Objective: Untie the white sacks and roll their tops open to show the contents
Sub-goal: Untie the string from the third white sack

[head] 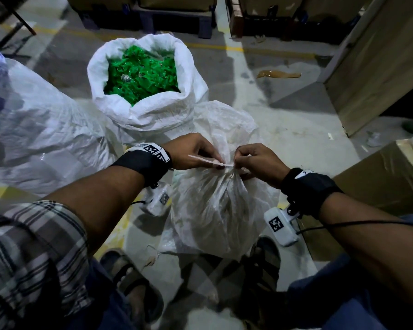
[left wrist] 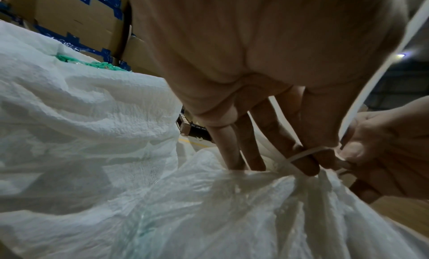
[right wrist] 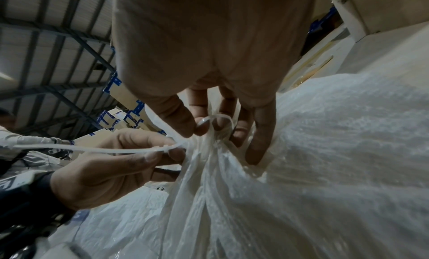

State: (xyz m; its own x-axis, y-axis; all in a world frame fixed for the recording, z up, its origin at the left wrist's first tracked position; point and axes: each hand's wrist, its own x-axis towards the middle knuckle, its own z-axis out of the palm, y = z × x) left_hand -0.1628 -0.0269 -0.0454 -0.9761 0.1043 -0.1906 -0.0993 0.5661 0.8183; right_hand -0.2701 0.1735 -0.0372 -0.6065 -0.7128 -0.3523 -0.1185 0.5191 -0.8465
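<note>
A person is standing over a tied white sack [head: 215,206] on a warehouse floor [head: 284,110], both hands working at its gathered neck. The left hand [head: 191,152] is pinching the long free end of a white plastic tie [head: 209,160] between thumb and forefinger, just to the left of the knot, while its other fingers [left wrist: 234,149] are reaching down against the plastic beneath. The right hand [head: 256,163] is curling its fingertips [right wrist: 202,123] around the loop of the tie where it is cinching the sack's neck, thumb and forefinger pinching it, with the remaining fingers pressing into the bunched plastic just behind. The two hands are nearly touching across the knot, and the loop is still closing the sack.

Beyond the fingers, a second white sack [head: 150,115] is standing with its top rolled open, showing green pieces [head: 141,75] inside. Beside the left wrist, a third, larger sack [head: 41,129] is lying closed. Cardboard boxes [head: 379,184] are sitting to the right of the right wrist.
</note>
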